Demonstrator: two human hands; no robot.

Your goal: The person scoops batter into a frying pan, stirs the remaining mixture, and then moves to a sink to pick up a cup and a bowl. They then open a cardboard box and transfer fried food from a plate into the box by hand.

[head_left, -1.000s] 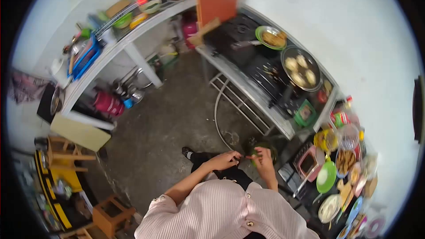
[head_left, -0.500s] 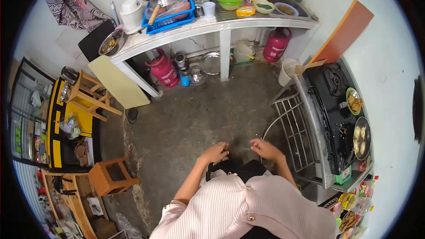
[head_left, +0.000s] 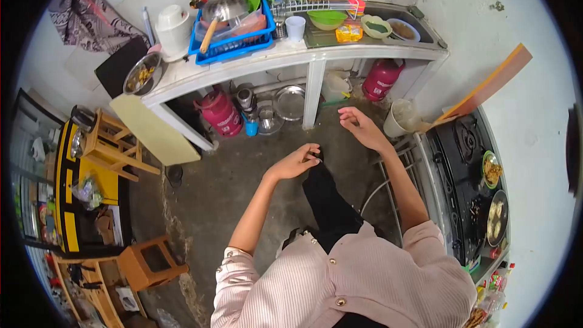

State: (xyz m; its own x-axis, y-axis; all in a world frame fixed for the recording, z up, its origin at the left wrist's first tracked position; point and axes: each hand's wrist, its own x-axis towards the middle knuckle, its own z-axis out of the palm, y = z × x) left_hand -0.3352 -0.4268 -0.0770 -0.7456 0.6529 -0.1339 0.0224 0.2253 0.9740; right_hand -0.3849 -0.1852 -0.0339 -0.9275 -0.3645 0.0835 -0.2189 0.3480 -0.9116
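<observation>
My left hand [head_left: 294,163] hangs over the floor in front of my body, fingers loosely curved and apart, holding nothing. Farther forward and to the right, my right hand [head_left: 359,127] is raised with its fingers apart and nothing in it. It appears between the counter's white post [head_left: 314,91] and the white bucket [head_left: 401,116]. Ahead is the counter with a blue basket [head_left: 234,48] of dishes, a white cup [head_left: 296,28], a green bowl [head_left: 327,19] and the sink [head_left: 419,31]. Neither hand touches any of these.
On the right, a black stove [head_left: 464,170] has a pan [head_left: 497,217] of frying food beside a green-rimmed plate [head_left: 491,169]. Two pink gas cylinders [head_left: 221,113] [head_left: 382,79] stand under the counter. Wooden stools [head_left: 115,140] [head_left: 152,263] are at the left.
Both hands have risen and reached forward, the right one farther. A black-clad leg now shows stretched forward, and the counter sits nearer in view.
</observation>
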